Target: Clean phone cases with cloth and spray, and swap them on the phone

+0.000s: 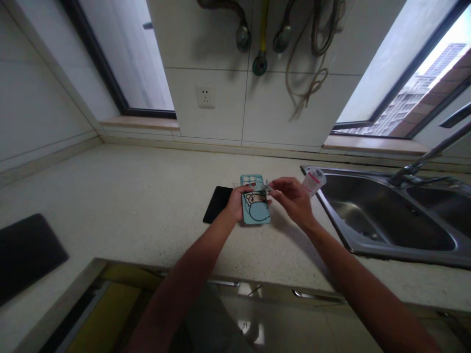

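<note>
A light-blue phone case [257,213] with a cartoon figure stands out over the counter, back side facing me. My left hand [236,202] grips its left edge, thumb lying across the upper part. The fingers of my right hand [292,196] are pinched together at the case's right edge, on something small and greyish that is too blurred to name. Beside my left hand lies a flat black phone-shaped slab [217,205], partly covered by the hand. A clear plastic cup-like container [314,180] with pink marks is just beyond my right hand.
To the right is a steel double sink [386,211] with a faucet [408,171]. A dark flat panel [29,250] lies at the left on the pale counter [140,196]. Pipes and a wall socket [205,97] are on the tiled wall behind.
</note>
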`<action>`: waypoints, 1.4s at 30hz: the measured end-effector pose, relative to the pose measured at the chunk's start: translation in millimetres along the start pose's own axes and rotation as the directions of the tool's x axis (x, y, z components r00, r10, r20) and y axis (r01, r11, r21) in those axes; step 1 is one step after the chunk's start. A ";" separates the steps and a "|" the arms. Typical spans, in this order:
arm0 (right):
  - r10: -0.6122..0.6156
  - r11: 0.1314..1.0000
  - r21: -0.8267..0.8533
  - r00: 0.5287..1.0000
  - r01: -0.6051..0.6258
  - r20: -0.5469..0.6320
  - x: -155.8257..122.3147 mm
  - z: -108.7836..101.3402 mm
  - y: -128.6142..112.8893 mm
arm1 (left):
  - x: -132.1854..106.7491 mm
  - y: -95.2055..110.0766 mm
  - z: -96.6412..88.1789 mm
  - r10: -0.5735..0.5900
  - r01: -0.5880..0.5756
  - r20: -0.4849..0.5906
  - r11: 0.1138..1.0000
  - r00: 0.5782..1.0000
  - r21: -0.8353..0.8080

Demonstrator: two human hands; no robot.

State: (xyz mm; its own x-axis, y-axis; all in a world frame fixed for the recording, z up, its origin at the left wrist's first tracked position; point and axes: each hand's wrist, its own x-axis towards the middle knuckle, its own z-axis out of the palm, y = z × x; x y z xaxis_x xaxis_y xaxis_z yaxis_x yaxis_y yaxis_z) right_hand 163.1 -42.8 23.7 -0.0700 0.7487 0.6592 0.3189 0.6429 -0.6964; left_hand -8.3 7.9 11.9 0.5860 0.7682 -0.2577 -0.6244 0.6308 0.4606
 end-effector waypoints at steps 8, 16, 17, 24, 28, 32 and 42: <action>-0.203 0.886 -0.341 0.925 0.314 0.323 -9.2 12.5 -9.3 | -1.2 -4.6 10.7 0.001 0.000 0.019 0.998 1.000 -0.069; -0.076 0.802 -0.536 0.934 0.266 0.350 -11.3 14.3 -3.7 | 1.5 -6.6 7.2 0.018 -0.020 -0.032 0.998 0.999 -0.058; -0.082 0.794 -0.535 0.923 0.288 0.375 -12.8 16.3 -3.9 | 1.9 -7.2 6.8 0.021 -0.023 -0.034 0.998 0.999 -0.053; -0.173 0.775 -0.443 0.825 0.451 0.537 -25.0 34.9 -7.9 | 5.1 -7.7 1.7 0.001 -0.001 -0.068 1.000 0.998 0.007; -0.135 0.753 -0.520 0.869 0.403 0.477 -23.7 36.0 -3.1 | 5.8 -9.7 2.2 -0.012 0.011 -0.053 1.000 0.999 -0.025; -0.119 0.733 -0.572 0.897 0.368 0.425 -18.0 30.0 0.2 | 6.4 -11.0 4.3 0.044 -0.045 -0.044 0.999 0.998 -0.025; 0.065 0.791 -0.606 0.974 0.082 0.217 -13.1 18.4 24.2 | 0.9 -13.3 7.2 -0.040 0.040 0.036 0.999 0.999 0.004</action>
State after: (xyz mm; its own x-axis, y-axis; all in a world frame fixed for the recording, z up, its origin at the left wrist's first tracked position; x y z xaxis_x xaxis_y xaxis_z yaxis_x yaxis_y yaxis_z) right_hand 154.3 -34.1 -7.0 -0.2522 0.8063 0.5350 0.8197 0.4719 -0.3247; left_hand 4.2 -0.6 11.7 0.6284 0.7382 -0.2453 -0.5985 0.6603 0.4537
